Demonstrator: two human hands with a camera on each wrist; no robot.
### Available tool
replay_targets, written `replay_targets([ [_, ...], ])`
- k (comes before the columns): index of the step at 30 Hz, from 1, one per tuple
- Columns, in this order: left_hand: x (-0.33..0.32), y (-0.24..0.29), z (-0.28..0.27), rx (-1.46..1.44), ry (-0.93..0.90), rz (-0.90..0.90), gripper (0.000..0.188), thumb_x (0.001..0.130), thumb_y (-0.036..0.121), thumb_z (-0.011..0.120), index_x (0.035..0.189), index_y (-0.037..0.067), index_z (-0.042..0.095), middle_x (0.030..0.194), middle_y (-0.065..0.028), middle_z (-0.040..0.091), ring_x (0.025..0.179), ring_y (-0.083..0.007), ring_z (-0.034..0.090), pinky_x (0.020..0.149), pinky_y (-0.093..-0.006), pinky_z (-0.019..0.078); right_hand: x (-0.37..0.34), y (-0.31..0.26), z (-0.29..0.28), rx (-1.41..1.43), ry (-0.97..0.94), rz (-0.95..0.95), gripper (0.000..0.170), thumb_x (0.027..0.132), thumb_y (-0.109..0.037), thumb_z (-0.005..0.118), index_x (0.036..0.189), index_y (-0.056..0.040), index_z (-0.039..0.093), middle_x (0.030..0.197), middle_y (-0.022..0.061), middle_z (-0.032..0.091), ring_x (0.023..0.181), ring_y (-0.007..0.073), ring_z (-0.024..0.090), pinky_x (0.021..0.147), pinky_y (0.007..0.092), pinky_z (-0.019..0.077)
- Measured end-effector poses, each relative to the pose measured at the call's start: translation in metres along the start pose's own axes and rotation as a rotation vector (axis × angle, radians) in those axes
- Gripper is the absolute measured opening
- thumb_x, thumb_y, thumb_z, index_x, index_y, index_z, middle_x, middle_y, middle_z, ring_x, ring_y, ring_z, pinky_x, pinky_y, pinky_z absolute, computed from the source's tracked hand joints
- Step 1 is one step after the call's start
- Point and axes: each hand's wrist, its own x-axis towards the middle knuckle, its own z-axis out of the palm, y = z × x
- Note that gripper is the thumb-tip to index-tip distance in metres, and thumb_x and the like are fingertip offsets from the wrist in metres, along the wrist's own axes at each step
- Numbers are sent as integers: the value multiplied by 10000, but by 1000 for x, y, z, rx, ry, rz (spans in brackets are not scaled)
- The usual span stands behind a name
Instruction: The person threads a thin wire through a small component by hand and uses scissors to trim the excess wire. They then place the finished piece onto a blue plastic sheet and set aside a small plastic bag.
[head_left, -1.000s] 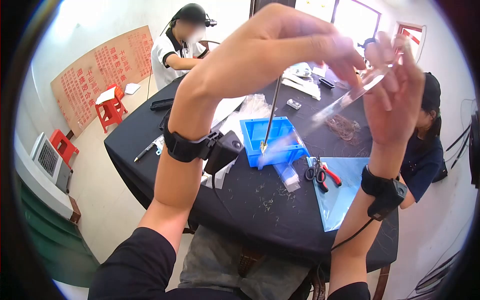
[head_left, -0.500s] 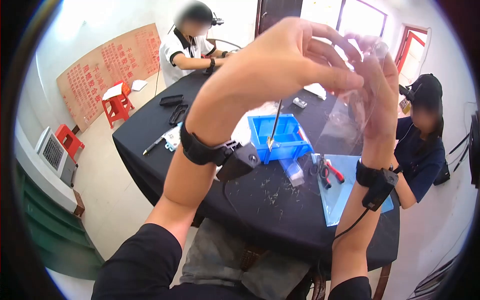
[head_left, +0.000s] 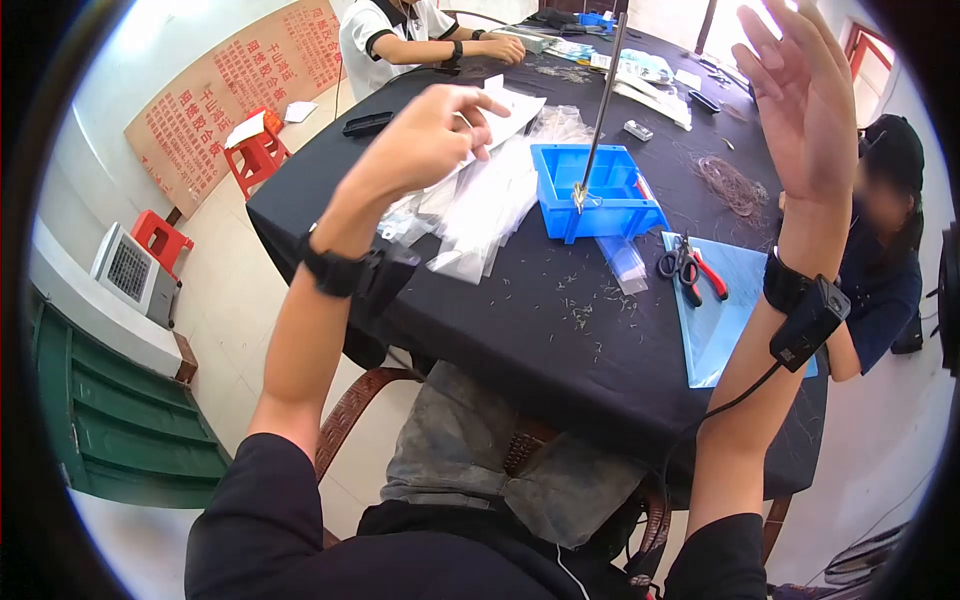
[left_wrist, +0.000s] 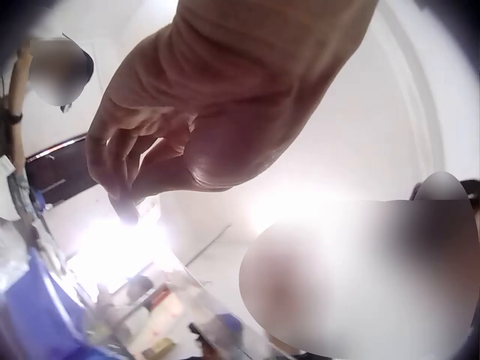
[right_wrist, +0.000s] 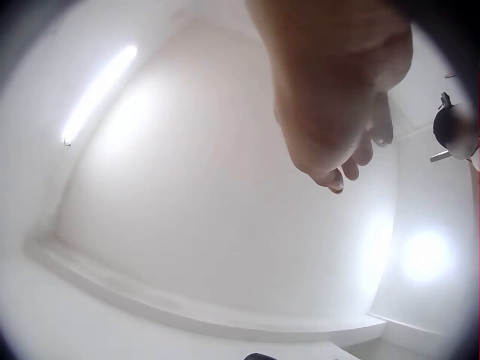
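My left hand (head_left: 425,140) hovers over the left part of the table, its fingers loosely bent with nothing visible between them. Below and beside it lie clear plastic sleeves (head_left: 490,215) in a loose pile. High on the right, my right hand (head_left: 810,110) is raised with the palm showing and fingers extended; the topmost fingertips run out of the head view. In the right wrist view the right hand (right_wrist: 337,97) has slightly bent fingers and no object in them. A blue plastic bin (head_left: 600,220) stands between the two hands, farther down.
A thin metal rod (head_left: 605,100) with a gold-coloured end rises at the bin. Black-handled scissors (head_left: 685,270) and red-handled pliers (head_left: 711,280) lie on a light blue sheet (head_left: 735,330). Behind them is tangled thread (head_left: 735,185). Two other people sit at the black-covered table (head_left: 480,340).
My hands have moved apart, the left one leftward and the right one up. The clear plastic piece seen between them earlier no longer shows in either hand. The head view has tilted down.
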Motion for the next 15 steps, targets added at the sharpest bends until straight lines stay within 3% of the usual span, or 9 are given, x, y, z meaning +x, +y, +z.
replay_targets([
  [3,27,-41,18,132,-102,-80,387,894,42,628,1261,-83,643,858,-138,720,834,-189,683,834,-343,524,4,-1,-4,-150,-19,37,224,1021,-118,577,1226,-29,579,1035,47,625,656,23,465,501,169,343],
  [6,44,-69,32,239,-130,-120,431,887,73,661,1283,-93,622,889,-177,740,894,-246,711,876,-363,525,9,-2,-9,-46,-161,116,201,1022,-123,577,1200,-30,585,1018,56,619,620,15,456,487,169,338],
  [8,47,-75,36,460,-112,-164,472,884,94,690,1304,-101,598,1004,-228,745,963,-311,722,914,-376,525,-1,-6,3,-161,-171,-36,215,1016,-130,595,1209,-33,583,1014,61,619,636,14,473,487,167,351],
  [9,45,-80,35,459,-118,-175,472,884,94,690,1304,-101,598,1004,-228,745,963,-311,722,914,-376,525,-1,0,1,-155,-170,-25,215,1016,-130,595,1209,-33,583,1014,61,619,636,14,473,487,167,351],
  [12,33,-81,35,515,-79,-80,485,914,155,696,1321,-87,589,1119,-262,721,1049,-363,705,945,-405,520,0,9,-33,-56,-243,39,210,1005,-109,606,1202,-38,597,983,76,626,617,31,479,478,177,358],
  [14,19,-83,39,458,-222,154,464,951,206,669,1320,-66,595,1161,-274,700,1076,-394,680,950,-429,519,-1,7,-45,8,-291,78,208,997,-96,614,1198,-41,606,962,87,631,604,43,483,472,184,363],
  [15,11,-81,41,456,-224,149,464,951,206,669,1320,-66,595,1161,-274,700,1076,-394,680,950,-429,519,-6,13,-53,40,-314,97,208,993,-89,618,1196,-43,611,952,92,633,598,49,485,469,188,365],
])
